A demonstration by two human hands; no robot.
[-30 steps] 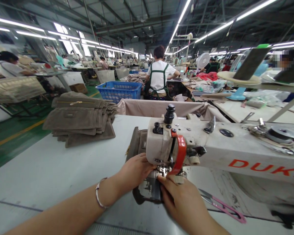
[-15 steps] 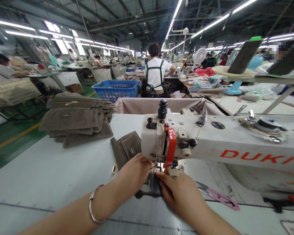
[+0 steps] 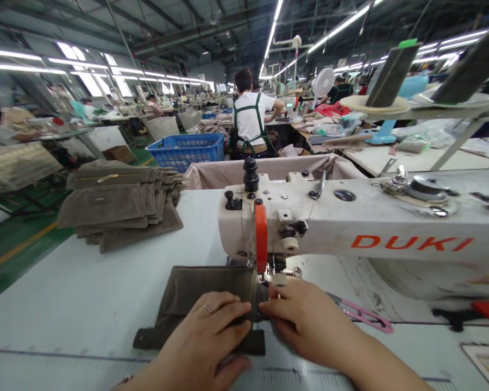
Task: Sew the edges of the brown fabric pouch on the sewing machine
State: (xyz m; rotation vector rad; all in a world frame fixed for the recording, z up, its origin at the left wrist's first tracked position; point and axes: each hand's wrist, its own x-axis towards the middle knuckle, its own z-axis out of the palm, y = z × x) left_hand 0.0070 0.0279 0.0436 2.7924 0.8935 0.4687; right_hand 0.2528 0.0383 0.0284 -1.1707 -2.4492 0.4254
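A grey-brown fabric pouch piece [image 3: 204,285] lies flat on the table, its right edge at the needle area of the sewing machine [image 3: 244,228]. My left hand [image 3: 215,328] rests on the piece with its fingers stretched out and a ring on one finger. Close to the presser foot, my right hand [image 3: 297,312] has thumb and fingers closed on the edge of the piece. An orange guard [image 3: 261,236] hangs in front of the needle and partly hides it. Pink-handled thread snips [image 3: 364,315] lie just beyond my right hand.
A pile of similar grey-brown pieces [image 3: 118,201] sits at the table's left. Behind the machine are a fabric-lined bin [image 3: 212,174], a blue basket [image 3: 185,152] and a person [image 3: 250,117] facing away. Thread cones [image 3: 393,73] stand at right.
The pouch piece has turned and come toward me, now flat left of the needle. My left hand has moved from the needle onto the piece and opened; my right stays by the foot.
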